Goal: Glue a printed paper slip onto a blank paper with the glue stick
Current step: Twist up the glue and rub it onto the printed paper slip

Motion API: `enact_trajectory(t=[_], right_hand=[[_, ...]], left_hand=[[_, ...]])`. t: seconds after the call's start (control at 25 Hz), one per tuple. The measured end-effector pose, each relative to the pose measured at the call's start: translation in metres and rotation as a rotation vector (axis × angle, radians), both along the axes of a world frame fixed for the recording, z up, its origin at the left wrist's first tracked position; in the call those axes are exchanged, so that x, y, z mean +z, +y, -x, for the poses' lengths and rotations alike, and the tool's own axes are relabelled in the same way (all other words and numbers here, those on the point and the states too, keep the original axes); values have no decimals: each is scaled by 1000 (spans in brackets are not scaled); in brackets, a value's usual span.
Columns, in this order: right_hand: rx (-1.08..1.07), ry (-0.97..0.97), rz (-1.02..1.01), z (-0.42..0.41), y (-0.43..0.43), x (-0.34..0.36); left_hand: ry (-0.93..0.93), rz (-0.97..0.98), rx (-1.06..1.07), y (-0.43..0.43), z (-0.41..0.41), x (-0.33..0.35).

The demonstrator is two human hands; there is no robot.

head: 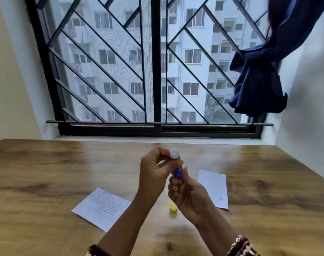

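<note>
Head view: both hands hold the glue stick (177, 166) up above the table (46, 172), getting it ready.

Right hand (188, 196) is clamped round the blue base, left hand (153, 172) pinches the pale top end — whether that end is a clear cap or bared glue is too blurred to tell. To do this well, I would keep the base gripped firm and turn only a little, so a short length of glue shows and does not snap or smear. The stick is blue with a yellow mark, tilted slightly. A yellow cap (173, 206) (most likely the stick's own) lies on the table below the hands. The slip (102, 206), printed side up, lies to the left; the blank paper (214, 187) lies to the right — the two well apart.
</note>
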State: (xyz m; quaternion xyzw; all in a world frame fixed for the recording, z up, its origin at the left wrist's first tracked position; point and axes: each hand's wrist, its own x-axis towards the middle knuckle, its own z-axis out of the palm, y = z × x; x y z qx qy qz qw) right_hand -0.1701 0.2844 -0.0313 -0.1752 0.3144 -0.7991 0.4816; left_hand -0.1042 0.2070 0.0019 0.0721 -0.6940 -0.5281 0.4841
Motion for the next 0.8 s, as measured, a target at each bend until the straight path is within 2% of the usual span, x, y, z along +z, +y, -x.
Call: enact_trajectory(t=[0.16,0.4,0.64,0.8], right_hand=[[34,7,-103,-2,-3,-1],[-75,0,63,0,-3,3],[-54,65,-159,-2,-2,2],[-83,54,-126,2,-4,-3]], left_hand=[[-46,56,-4,3,-4,2],[-39,35,25,-1,-3,9],[-73,73,-105,3,1,3],[-54,37,-30,-2,0,-1]])
